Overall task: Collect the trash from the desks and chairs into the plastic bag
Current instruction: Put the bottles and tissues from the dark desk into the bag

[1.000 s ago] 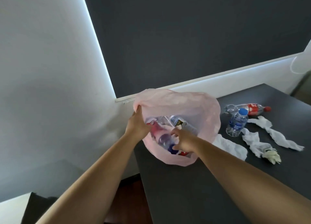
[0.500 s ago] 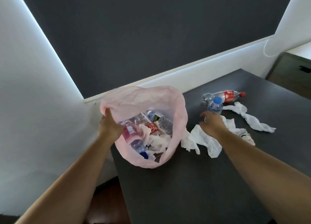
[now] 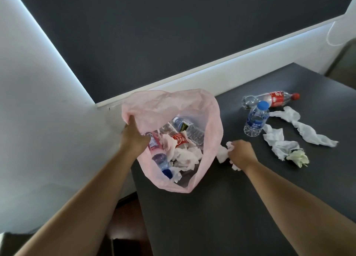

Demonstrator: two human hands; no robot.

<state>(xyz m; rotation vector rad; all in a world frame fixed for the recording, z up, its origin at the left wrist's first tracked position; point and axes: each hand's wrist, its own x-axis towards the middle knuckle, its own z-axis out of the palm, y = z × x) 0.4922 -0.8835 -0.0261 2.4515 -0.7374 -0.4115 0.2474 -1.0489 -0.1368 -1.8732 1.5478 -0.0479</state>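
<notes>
The left hand [image 3: 133, 138] grips the rim of a pink plastic bag [image 3: 213, 124] held open at the corner of a dark desk [image 3: 221, 207], with bottles and crumpled tissues inside. The right hand [image 3: 241, 155] is closed around a white tissue [image 3: 222, 155] just beside the bag. Farther right lie a blue-capped water bottle [image 3: 256, 119], a red-labelled bottle [image 3: 273, 98] and more twisted tissues [image 3: 308, 132].
</notes>
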